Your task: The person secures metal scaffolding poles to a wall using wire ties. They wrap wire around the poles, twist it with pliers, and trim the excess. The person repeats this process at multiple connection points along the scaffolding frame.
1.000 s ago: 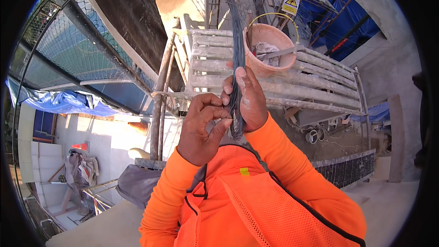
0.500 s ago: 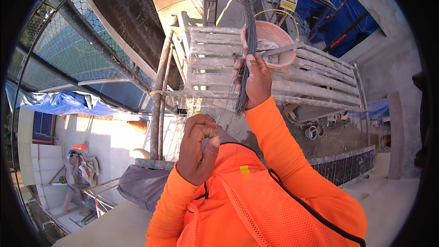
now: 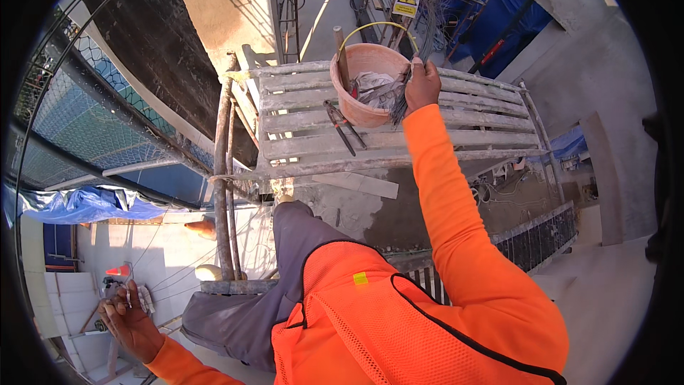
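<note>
Wire bundle [image 3: 427,37], grey and thin-stranded, is at one o'clock in the view, clutched in the person's right hand [image 3: 425,87]. Those fingers are closed around it at the three o'clock side of a pink bucket [image 3: 360,113], with strands running up above the fist and a frayed end showing below it, in front of the bucket's wall. Out at eight o'clock, well apart, the left hand [image 3: 132,328] is raised with bent fingers; whether they pinch anything, one cannot tell.

The bucket stands on a slatted, whitish-stained desk [image 3: 456,139]. Its yellow handle [image 3: 377,25] arches upright, a wooden shaft [image 3: 341,57] sticks out at its ten o'clock, and crumpled white material [image 3: 372,84] lies inside. At the bucket's seven o'clock, pincers [image 3: 345,130] with dark and reddish handles rest on the slats, just beside its wall.
</note>
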The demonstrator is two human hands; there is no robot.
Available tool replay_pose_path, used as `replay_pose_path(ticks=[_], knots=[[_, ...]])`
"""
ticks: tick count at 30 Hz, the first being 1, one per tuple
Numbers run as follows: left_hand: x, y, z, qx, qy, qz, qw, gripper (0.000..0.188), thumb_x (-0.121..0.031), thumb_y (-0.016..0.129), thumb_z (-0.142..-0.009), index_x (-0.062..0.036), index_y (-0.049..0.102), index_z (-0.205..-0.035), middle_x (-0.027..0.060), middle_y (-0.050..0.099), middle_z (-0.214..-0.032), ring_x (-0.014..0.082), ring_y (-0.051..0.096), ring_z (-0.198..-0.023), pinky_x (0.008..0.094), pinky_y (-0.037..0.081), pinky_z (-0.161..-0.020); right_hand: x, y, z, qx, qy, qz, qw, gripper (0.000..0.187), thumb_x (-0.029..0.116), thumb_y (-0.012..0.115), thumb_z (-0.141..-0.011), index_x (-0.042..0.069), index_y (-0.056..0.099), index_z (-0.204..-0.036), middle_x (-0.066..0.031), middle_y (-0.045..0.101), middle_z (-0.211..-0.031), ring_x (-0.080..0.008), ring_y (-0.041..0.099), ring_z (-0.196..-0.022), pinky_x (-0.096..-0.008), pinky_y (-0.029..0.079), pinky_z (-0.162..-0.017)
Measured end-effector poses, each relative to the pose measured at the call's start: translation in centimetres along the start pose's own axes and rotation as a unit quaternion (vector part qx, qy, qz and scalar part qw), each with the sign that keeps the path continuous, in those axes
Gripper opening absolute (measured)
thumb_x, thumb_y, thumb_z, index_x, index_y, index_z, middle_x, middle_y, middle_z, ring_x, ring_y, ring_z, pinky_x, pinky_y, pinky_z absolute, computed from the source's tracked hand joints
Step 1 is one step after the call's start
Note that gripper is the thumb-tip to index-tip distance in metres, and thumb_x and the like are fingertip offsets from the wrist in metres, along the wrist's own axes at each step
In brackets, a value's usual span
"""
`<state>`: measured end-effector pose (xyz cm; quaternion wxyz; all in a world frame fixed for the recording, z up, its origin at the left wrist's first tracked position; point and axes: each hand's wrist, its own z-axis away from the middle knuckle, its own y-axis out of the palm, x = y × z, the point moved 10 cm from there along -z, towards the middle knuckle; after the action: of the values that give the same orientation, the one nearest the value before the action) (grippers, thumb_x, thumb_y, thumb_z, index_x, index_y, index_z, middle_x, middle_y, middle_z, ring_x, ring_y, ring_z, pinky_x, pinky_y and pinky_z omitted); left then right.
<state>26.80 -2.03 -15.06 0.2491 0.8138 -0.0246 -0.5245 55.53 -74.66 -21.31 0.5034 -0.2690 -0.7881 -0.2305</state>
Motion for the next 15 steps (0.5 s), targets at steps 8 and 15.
replay_pose_path(ticks=[8,15], knots=[[3.0,12.6,-2.4,0.044,0.037,-0.27,0.961,0.028,-0.008,0.057,-0.107,-0.0008,0.061,-0.133,0.0039,0.064,-0.092,0.0116,0.057,-0.087,0.0282,0.049,-0.084,6.2,4.7,9.2,0.065,0.078,-0.244,0.964,0.017,0.017,0.056,-0.106,0.001,0.061,-0.105,-0.003,0.059,-0.077,-0.0112,0.055,-0.068,-0.0278,0.047,-0.062],[11.0,28.5,-0.6,0.218,0.043,-0.288,0.932,0.021,0.006,0.054,-0.103,-0.0003,0.071,-0.11,0.0061,0.062,-0.084,0.0135,0.056,-0.077,0.0273,0.048,-0.072,10.0,9.4,15.6,0.171,0.155,-0.279,0.932,0.02,0.022,0.06,-0.106,0.003,0.06,-0.112,-0.0028,0.06,-0.08,-0.0112,0.057,-0.064,-0.0269,0.049,-0.06]])
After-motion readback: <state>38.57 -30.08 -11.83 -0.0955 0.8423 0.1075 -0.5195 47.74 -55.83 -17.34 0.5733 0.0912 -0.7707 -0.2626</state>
